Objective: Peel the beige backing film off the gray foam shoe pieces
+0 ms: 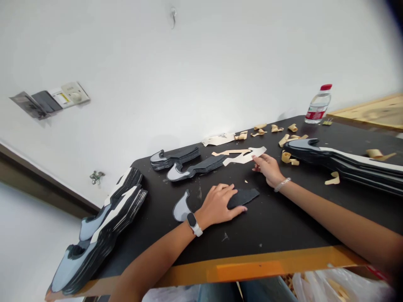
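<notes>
My left hand point(217, 205) lies palm down on a flat black shoe-upper cutout point(243, 198), whose grey toe end point(181, 208) sticks out past my wrist. My right hand point(267, 168) has its fingertips on a long cream paper cutout point(242, 156), which looks peeled from a dark layered piece. Just beyond it lie similar grey-and-black cutouts point(195, 168) and a smaller stack point(174, 157). Curled tan paper scraps point(285, 142) are scattered to the right of my right hand.
The black tabletop point(252, 226) has an orange front edge point(248, 268). Tall stacks of cutouts stand at the left point(94, 247) and right point(343, 163). A water bottle point(318, 105) stands at the far edge, with a white wall behind. A plastic bag point(343, 285) lies below the front edge.
</notes>
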Demonstrator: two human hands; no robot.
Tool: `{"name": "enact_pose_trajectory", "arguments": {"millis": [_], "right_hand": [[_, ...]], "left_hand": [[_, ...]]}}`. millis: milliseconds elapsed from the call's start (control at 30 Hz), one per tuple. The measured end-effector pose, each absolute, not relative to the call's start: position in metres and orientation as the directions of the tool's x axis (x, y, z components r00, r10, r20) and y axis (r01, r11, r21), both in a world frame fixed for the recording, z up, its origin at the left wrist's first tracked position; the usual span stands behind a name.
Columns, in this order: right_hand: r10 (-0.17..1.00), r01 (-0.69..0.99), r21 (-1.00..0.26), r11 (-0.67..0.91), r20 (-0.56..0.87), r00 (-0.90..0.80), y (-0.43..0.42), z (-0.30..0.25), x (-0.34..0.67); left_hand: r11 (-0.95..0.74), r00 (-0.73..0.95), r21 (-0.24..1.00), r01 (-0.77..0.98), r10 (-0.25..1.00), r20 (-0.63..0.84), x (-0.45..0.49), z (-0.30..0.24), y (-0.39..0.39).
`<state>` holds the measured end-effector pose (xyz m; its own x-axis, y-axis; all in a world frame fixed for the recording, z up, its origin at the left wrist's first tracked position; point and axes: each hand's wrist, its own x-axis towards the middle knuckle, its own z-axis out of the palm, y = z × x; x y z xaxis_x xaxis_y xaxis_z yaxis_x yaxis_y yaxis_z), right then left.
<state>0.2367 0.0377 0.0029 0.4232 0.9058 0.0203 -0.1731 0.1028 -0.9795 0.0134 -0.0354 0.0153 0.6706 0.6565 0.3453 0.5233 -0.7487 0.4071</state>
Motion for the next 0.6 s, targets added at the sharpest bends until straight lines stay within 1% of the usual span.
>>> {"name": "enact_pose_trajectory", "arguments": {"millis": [67, 133, 167, 233, 300, 367, 433, 467, 533, 600], "right_hand": [[0.914, -0.186, -0.977, 0.108, 0.024, 0.406, 0.038, 0.0, 0.233], [0.921, -0.201, -0.973, 0.113, 0.026, 0.389, 0.036, -0.002, 0.227], [0.925, -0.206, -0.972, 0.113, 0.027, 0.378, 0.035, -0.003, 0.223], [0.936, -0.207, -0.972, 0.115, 0.037, 0.349, 0.032, -0.003, 0.218], [0.951, -0.206, -0.973, 0.107, 0.041, 0.305, 0.029, -0.001, 0.216], [0.97, -0.201, -0.976, 0.088, 0.039, 0.238, 0.026, 0.002, 0.215], [0.987, -0.195, -0.978, 0.072, 0.042, 0.158, 0.023, 0.006, 0.215], [0.992, -0.196, -0.978, 0.069, 0.046, 0.121, 0.022, 0.007, 0.214], [0.996, -0.215, -0.975, 0.062, 0.048, 0.072, 0.021, 0.009, 0.214], [0.998, -0.248, -0.968, 0.045, 0.032, 0.058, 0.021, 0.009, 0.213]], "left_hand": [[-0.776, 0.716, 0.355, 0.521, 0.624, 0.312, 0.015, 0.017, -0.041], [-0.767, 0.713, 0.357, 0.532, 0.634, 0.299, 0.017, 0.017, -0.044], [-0.753, 0.701, 0.38, 0.537, 0.649, 0.295, 0.017, 0.017, -0.043], [-0.689, 0.654, 0.47, 0.552, 0.708, 0.268, 0.018, 0.018, -0.037], [-0.542, 0.575, 0.603, 0.585, 0.802, 0.163, 0.019, 0.019, -0.027], [-0.31, 0.483, 0.724, 0.616, 0.875, -0.036, 0.019, 0.022, -0.017], [-0.081, 0.434, 0.807, 0.584, 0.872, -0.227, 0.017, 0.028, -0.007], [0.003, 0.431, 0.842, 0.539, 0.858, -0.28, 0.015, 0.031, -0.002], [0.122, 0.428, 0.911, 0.393, 0.853, -0.299, 0.01, 0.036, 0.006], [0.181, 0.389, 0.965, 0.19, 0.888, -0.244, 0.005, 0.038, 0.011]]}}
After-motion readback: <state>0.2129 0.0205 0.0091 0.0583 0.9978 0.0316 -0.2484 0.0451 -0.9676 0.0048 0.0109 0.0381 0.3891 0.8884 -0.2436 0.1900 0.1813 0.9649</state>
